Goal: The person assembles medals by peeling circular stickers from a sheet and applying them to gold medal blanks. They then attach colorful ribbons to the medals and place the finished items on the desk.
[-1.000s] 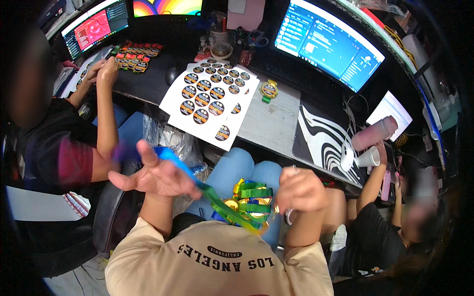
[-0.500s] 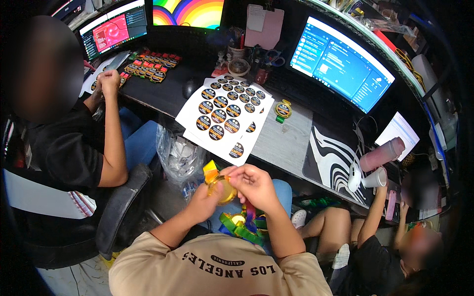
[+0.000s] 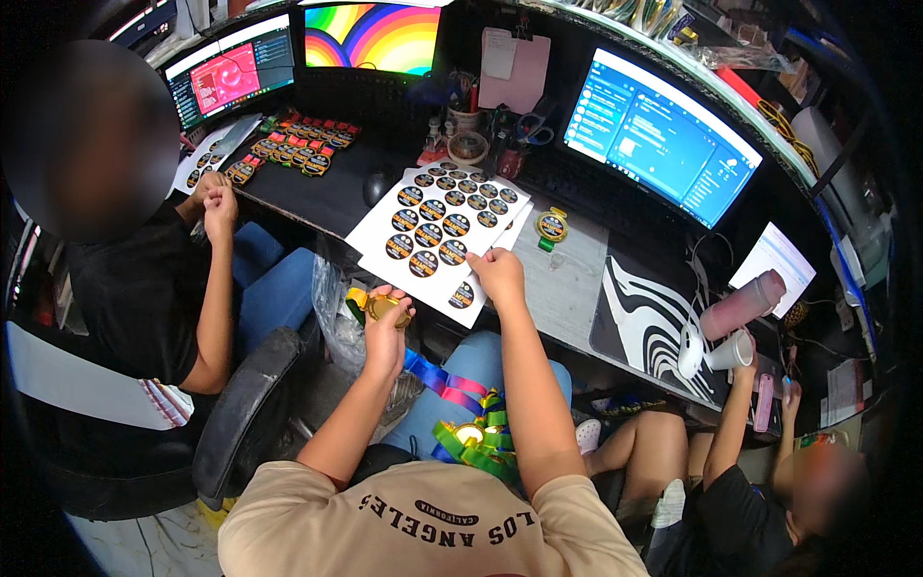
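Observation:
My left hand [image 3: 385, 338] is closed around a gold medal [image 3: 383, 310], held above my lap just off the desk's front edge. The medal's yellow and green ribbon sticks out past my fingers. My right hand [image 3: 501, 276] reaches over a white sticker sheet [image 3: 373, 237] on the desk, its fingertips pinched at the right edge of a round black sticker [image 3: 452, 253]. Other round black stickers cover the sheet in rows. More gold medals [image 3: 469, 435] with green, blue and pink ribbons lie in my lap.
A finished-looking medal [image 3: 551, 227] lies right of the sheets. Rows of stickered medals [image 3: 293, 152] sit at the back left, near a seated person [image 3: 135, 288]. Another person at the right touches a white cup [image 3: 731, 350]. A black mouse [image 3: 376, 188] and several monitors stand around.
My hands have parted. The left has lowered the medal slightly and moved left; the right has left the medal and moved up to the sticker sheet.

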`<state>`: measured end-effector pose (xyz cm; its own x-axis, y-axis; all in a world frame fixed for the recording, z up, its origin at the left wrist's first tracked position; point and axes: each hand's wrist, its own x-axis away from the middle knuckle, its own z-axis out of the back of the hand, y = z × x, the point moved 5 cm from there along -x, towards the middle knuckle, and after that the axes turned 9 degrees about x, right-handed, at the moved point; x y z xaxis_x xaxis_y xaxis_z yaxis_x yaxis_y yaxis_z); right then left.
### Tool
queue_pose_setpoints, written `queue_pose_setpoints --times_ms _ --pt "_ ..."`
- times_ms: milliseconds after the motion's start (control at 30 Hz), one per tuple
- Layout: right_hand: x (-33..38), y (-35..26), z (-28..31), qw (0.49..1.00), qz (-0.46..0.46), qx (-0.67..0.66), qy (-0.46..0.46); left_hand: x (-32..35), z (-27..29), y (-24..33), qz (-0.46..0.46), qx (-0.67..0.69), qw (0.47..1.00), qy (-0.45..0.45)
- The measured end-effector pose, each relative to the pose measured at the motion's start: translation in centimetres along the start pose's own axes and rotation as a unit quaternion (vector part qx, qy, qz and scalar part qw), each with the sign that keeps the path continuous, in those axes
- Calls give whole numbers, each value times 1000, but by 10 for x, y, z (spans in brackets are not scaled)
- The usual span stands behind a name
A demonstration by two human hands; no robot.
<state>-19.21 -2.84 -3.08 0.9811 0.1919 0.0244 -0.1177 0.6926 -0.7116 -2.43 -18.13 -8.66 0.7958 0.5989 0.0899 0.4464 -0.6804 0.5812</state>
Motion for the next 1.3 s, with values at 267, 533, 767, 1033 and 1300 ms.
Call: queue_pose_setpoints --times_ms 267,533,767,1033,1300 --pt "12 -3 0 872 -58 -469 -129 2 5 3 37 56 996 61" --pt "24 28 26 828 -49 -526 -186 41 -36 -3 142 126 982 15" --pt "54 -7 53 973 145 35 174 31 -38 -19 118 153 981 8" --pt "71 -37 2 961 242 45 129 24 -38 -35 128 261 956 -45" --pt "67 -27 -7 957 264 7 118 15 -34 -38 101 192 975 -37"
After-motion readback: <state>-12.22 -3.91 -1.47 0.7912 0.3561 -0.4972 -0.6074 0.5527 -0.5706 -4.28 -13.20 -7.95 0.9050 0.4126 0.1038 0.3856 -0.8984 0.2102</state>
